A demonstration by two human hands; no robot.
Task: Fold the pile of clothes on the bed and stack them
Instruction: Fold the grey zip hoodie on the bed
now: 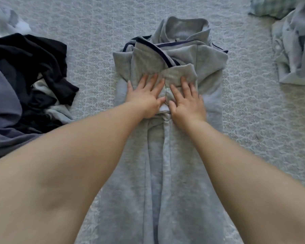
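A grey sweatshirt (176, 155) with dark navy trim lies lengthwise in the middle of the bed, its collar at the far end. Both sleeves are folded in across the chest, cuffs meeting near the middle. My left hand (144, 97) lies flat with fingers spread on the left sleeve. Beside it, my right hand (187, 101) presses flat on the right sleeve just below its cuff. Neither hand grips the cloth. A pile of dark unfolded clothes (25, 81) sits at the left.
The bed cover (253, 120) is pale grey with a lace-like pattern. Crumpled pale blue-grey garments (296, 50) lie at the right edge, a checked green-white one (275, 6) at the top right, and a light garment (5, 20) at the top left.
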